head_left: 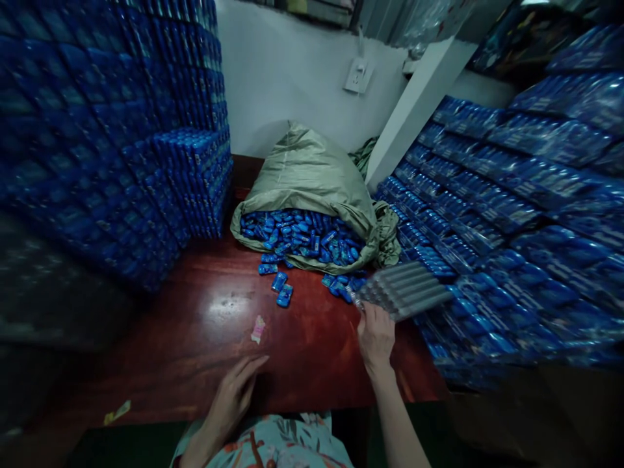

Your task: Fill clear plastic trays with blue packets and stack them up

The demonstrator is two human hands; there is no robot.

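My right hand (376, 331) is closed on the near left edge of a grey ridged plastic tray (407, 289), at the right side of the red-brown table. My left hand (236, 390) rests at the table's front edge, fingers apart and holding nothing. A green woven sack (312, 172) lies on its side at the back, its mouth towards me, full of small blue packets (302, 234). Several loose blue packets (285, 296) lie in front of the sack, and others (336, 286) are beside the tray's left end.
Tall stacks of blue packs (190, 175) stand at the left, and more stacks (526, 260) line the right. A pink scrap (258, 329) lies mid-table, a yellow scrap (117, 413) near the front left. A wall socket (359, 75) and a white post (414, 110) are behind.
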